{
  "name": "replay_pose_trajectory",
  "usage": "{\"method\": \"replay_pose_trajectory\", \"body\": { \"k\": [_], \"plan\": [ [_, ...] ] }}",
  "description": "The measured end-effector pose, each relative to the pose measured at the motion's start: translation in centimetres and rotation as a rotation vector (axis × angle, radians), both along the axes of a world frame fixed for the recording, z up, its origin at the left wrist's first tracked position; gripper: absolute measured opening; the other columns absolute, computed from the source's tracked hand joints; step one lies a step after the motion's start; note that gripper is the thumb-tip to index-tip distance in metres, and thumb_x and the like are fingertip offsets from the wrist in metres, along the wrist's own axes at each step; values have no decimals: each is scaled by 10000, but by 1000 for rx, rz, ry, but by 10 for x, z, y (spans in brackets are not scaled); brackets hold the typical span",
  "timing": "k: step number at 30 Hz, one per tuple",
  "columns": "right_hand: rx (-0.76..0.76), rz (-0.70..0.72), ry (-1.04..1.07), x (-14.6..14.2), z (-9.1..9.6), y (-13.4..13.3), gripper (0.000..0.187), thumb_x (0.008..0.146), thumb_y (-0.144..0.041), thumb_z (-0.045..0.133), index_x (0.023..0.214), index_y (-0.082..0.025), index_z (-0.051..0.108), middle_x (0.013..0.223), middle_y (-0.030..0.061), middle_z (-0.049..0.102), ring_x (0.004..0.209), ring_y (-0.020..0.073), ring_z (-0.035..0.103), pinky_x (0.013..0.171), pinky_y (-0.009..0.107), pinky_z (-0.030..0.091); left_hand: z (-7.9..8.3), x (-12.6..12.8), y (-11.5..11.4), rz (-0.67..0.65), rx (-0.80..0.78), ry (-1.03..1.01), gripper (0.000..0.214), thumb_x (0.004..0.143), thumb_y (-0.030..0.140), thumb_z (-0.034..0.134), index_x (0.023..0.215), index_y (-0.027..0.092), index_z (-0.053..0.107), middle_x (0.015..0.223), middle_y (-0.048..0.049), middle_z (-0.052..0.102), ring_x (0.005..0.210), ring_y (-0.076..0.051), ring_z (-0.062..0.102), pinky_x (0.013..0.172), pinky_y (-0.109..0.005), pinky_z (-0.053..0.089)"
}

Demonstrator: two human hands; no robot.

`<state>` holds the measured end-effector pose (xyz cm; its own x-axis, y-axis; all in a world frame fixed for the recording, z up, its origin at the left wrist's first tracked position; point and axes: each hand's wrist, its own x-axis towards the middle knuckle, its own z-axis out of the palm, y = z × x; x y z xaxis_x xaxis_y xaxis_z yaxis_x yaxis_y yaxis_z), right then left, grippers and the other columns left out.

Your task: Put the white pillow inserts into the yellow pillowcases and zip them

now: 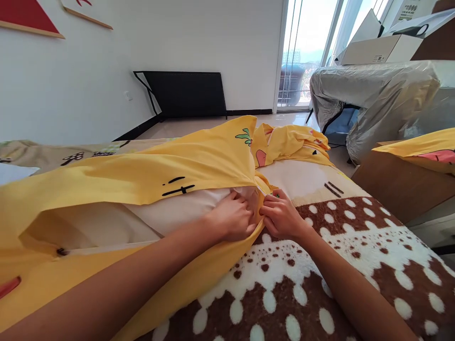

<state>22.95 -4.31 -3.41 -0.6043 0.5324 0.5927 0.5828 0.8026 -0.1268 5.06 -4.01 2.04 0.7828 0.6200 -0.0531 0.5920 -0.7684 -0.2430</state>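
A large yellow fabric cover (106,173), printed with a black face mark and green leaves, lies across the bed with its side opening toward me. Inside that opening shows a white insert (188,206). My left hand (234,215) reaches into the opening with its fingers curled over the white insert near the right corner; the fingertips are partly hidden. Just right of it, my right hand (282,215) is closed on the cover's edge at the corner of the opening. A pale strip runs along the lower edge, perhaps a zip; I cannot tell.
Beneath lies a brown and white spotted blanket (284,284). Crumpled yellow fabric (295,142) rests behind my hands. On the right, another yellow printed cloth (423,151) lies over a brown board (408,184). Farther off are plastic-wrapped furniture (373,85) and a black panel (188,94).
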Motion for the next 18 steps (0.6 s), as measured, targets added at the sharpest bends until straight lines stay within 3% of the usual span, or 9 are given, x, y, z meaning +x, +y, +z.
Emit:
{"method": "replay_pose_trajectory", "body": {
  "k": [2,5,8,10,12,15,18],
  "plan": [
    [-69,3,79,-3,-1,-2,183,778,-140,414,663,-183,549,642,24,583,704,169,509,811,368,327,0,6,-7,-23,-61,46,268,874,256,449,839,116,675,923,-146,703,928,-290,622,867,-462,414],
    [-151,-41,241,-9,-4,-5,216,845,-180,398,689,-196,546,726,32,608,752,165,533,805,338,362,-4,13,-15,-98,-217,40,222,827,77,449,852,92,669,913,-129,708,842,-240,647,770,-355,467],
    [-125,-290,349,-19,-7,-6,141,791,-226,507,901,-195,591,1041,86,619,1038,236,512,902,382,351,-13,16,-24,-96,-295,10,213,791,33,483,905,91,654,920,-102,717,775,-186,661,673,-262,482],
    [-192,-487,324,-23,-9,-5,420,716,-226,563,1132,-172,539,1180,124,571,1129,287,470,929,431,340,-19,18,-29,-96,-288,1,220,788,37,492,944,87,640,941,-97,715,792,-171,666,664,-233,487],
    [-361,-584,223,-24,-10,-2,550,696,-220,560,1233,-137,473,1122,140,607,1056,291,529,872,419,382,-26,21,-32,-118,-265,6,217,790,51,495,951,84,636,946,-93,712,810,-168,665,681,-229,494],
    [-597,-657,21,-20,-11,7,339,758,-241,510,1077,-143,570,914,137,673,868,279,618,707,356,421,-35,29,-28,-165,-197,26,199,794,62,495,907,97,655,924,-91,711,816,-187,654,721,-269,497],
    [-646,-739,-114,-9,-11,16,165,776,-221,485,843,-168,626,848,157,683,795,287,641,612,325,401,-38,37,-15,-181,-90,10,187,820,80,495,843,127,674,895,-93,709,854,-222,638,780,-330,477]
  ]
}}
